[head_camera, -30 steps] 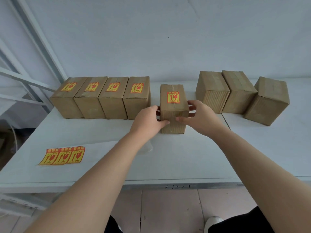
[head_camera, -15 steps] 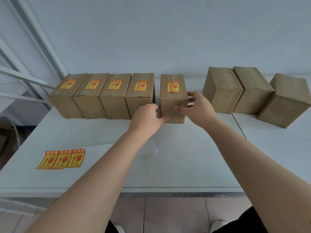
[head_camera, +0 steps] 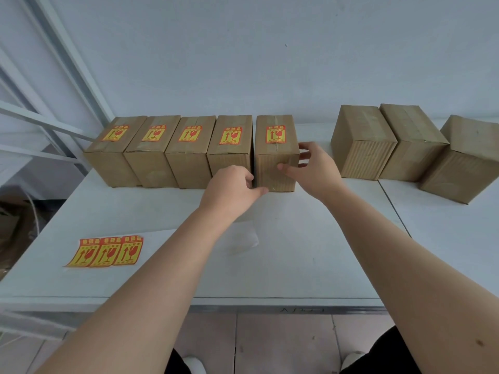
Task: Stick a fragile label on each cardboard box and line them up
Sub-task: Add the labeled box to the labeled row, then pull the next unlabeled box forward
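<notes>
A labelled cardboard box (head_camera: pixel 275 147) stands at the right end of a row of labelled boxes (head_camera: pixel 172 149) along the back of the white table (head_camera: pixel 297 252). It touches its left neighbour. My left hand (head_camera: pixel 232 190) rests at its lower left front corner, thumb on the front face. My right hand (head_camera: pixel 316 168) holds its right side, thumb across the front. Three unlabelled boxes (head_camera: pixel 364 141) stand further right. A strip of three red-and-yellow fragile labels (head_camera: pixel 105 252) lies at the table's front left.
An empty clear backing sheet (head_camera: pixel 243 238) lies on the table under my left forearm. A seam (head_camera: pixel 391 201) splits the table from a second one on the right. A grey metal frame (head_camera: pixel 54 76) rises at the left. Tiled floor (head_camera: pixel 283 344) shows below.
Both hands pushed the labelled box away from me and to the left, until it met the end of the labelled row. The view shifted slightly with it.
</notes>
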